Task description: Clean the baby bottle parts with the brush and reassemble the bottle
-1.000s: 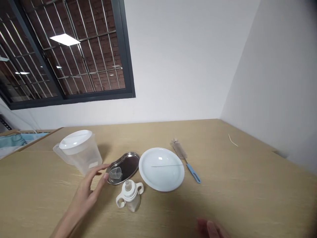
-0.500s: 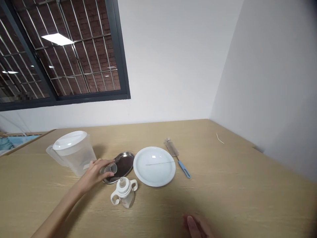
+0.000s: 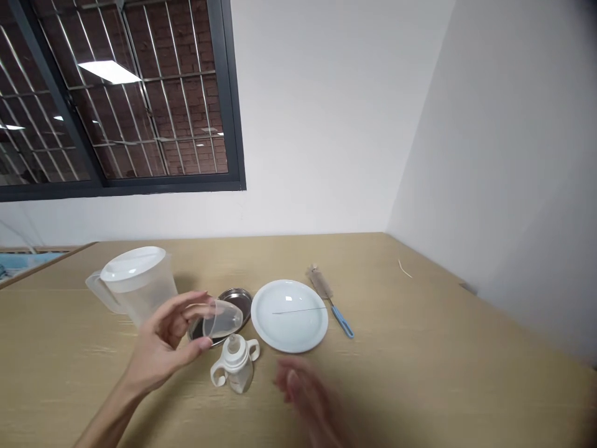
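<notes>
My left hand (image 3: pixel 161 348) pinches a clear plastic bottle cover (image 3: pixel 222 318) by its wide rim, thumb below and fingers above, with the narrower end pointing right. It hangs over the shiny metal tray (image 3: pixel 245 300). Just below stands a white baby bottle (image 3: pixel 237 364) with two handles, upright, its clear teat uncovered. My right hand (image 3: pixel 305 392) is in the air in front of the white plate (image 3: pixel 289 339), right of the bottle. Motion blurs its fingers, so their grip does not show. A thin straight wire-like stick (image 3: pixel 298 310) lies across the plate.
A translucent lidded pitcher (image 3: pixel 140 283) stands at the left behind my left hand. Right of the plate lies a bottle brush (image 3: pixel 331 302) with a blue handle. A thin pale strip (image 3: pixel 405 269) lies farther right on the wooden table (image 3: pixel 420 373). Walls and a window border the back.
My left hand has lifted the clear cover up from the tray and turned it toward the right. My right hand has moved left and up, closer to the bottle.
</notes>
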Motion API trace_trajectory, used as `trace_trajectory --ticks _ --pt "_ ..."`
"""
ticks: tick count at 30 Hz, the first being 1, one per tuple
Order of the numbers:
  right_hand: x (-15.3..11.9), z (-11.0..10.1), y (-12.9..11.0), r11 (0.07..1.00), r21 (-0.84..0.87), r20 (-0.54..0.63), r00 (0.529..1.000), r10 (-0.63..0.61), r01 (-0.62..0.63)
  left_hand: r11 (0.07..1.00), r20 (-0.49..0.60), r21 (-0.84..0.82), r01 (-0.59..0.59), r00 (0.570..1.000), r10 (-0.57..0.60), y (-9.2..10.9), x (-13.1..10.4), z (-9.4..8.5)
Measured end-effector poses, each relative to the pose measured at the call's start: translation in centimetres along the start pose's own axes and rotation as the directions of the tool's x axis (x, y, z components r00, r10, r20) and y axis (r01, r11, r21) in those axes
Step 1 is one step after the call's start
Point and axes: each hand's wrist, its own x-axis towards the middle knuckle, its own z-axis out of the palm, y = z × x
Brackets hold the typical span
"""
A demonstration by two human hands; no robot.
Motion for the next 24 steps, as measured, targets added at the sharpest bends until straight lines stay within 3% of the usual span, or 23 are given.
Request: trace_trajectory --ticks 2,4,6,10,12,15,19,24 --pt "1.2 2.7 -1.5 0.971 0.186 0.238 0.966 0.102 -0.148 0.998 -0.011 0.001 -0.063 0.998 0.063 -0.4 -0.8 1.2" --pt "1.9 4.6 -3.4 0.918 0.276 0.446 0.884 0.139 -0.284 0.991 -0.013 0.033 -0.132 0.991 0.132 -1.1 -1.4 2.0" --pt "2.1 5.7 -5.2 0.919 0.335 0.428 0.903 0.049 -0.209 0.983 0.002 0.054 -0.178 0.984 0.178 -1.9 -1.7 2.5" --pt "2.0 6.3 -7.7 0.942 0.289 0.406 0.913 0.041 -0.170 0.989 0.004 0.014 -0.149 0.989 0.149 -3.1 -1.9 2.7" --pt "2.5 6.0 -8.0 0.970 0.219 0.382 0.924 0.017 -0.108 0.995 0.026 0.010 -0.096 0.995 0.095 -3.4 -1.9 2.5" --pt "3.6 5.3 -7.9 0.992 -0.036 0.331 0.938 -0.104 0.123 0.996 0.080 0.088 -0.028 0.997 0.021 -3.9 -1.9 2.0" --pt "4.5 4.8 -7.6 0.810 -0.421 0.463 0.865 -0.196 0.409 0.977 0.138 0.213 0.030 0.989 -0.060 -4.9 -1.8 1.3" --pt "4.8 5.5 -7.1 0.667 -0.533 0.597 0.790 -0.139 0.521 0.962 0.181 0.273 0.010 0.982 -0.062 -6.0 -2.1 1.6"
